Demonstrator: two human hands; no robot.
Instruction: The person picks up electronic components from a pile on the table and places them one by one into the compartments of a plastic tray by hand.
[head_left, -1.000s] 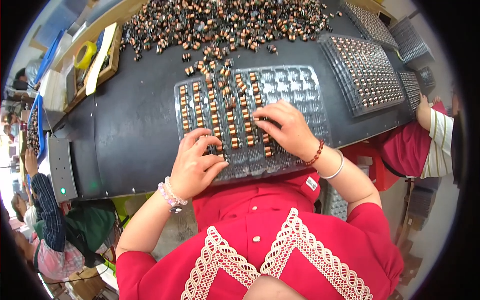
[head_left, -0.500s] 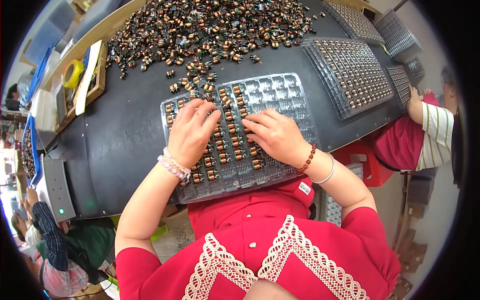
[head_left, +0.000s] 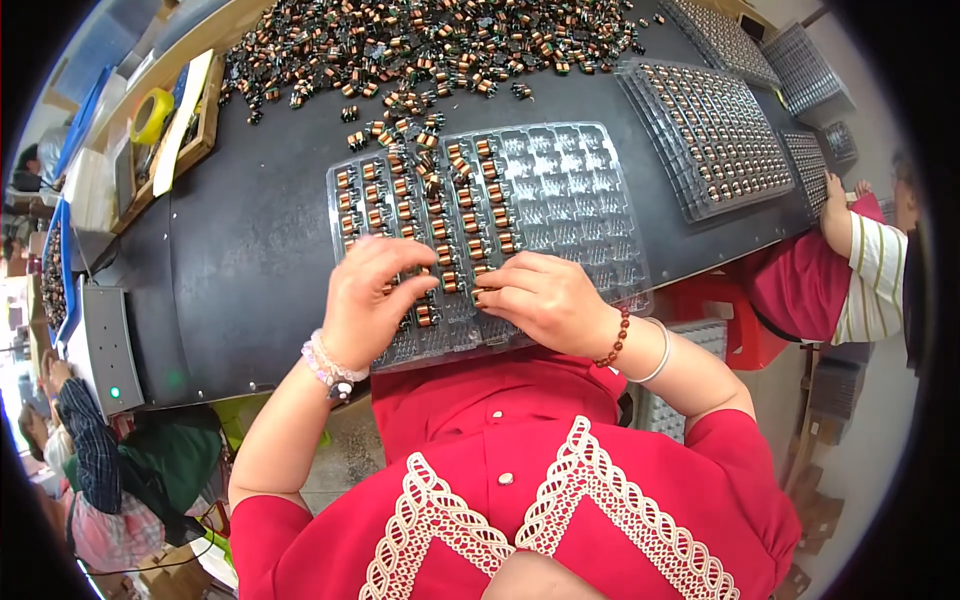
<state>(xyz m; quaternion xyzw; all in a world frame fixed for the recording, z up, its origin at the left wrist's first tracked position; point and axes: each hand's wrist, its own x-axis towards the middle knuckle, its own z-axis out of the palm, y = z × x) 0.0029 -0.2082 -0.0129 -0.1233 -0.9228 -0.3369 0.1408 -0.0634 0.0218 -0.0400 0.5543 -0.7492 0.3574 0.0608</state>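
A clear plastic tray (head_left: 590,225) with rows of small pockets lies in front of me on the black table. Copper-wound coils (head_left: 405,208) fill many of its left and middle pockets, while the right-hand pockets show bare plastic. Over the lower left part of the tray is my left hand (head_left: 372,300), its thumb and fingers curved and apart, with nothing visibly gripped. My right hand (head_left: 548,300) reaches in low at the middle, its fingertips pinched on a coil (head_left: 482,297) at a pocket. A few loose coils (head_left: 425,160) lie over the tray's top edge.
A big heap of loose coils (head_left: 420,50) covers the far side of the table. Stacked filled trays (head_left: 710,140) stand at the right, near another person's arm (head_left: 838,225). At the left are a wooden box (head_left: 205,135) with yellow tape (head_left: 152,116) and a grey box (head_left: 108,345).
Both hands have moved down the tray, toward me. My left thumb and fingers now stand apart, and my right fingertips have come together on a coil near the lower rows.
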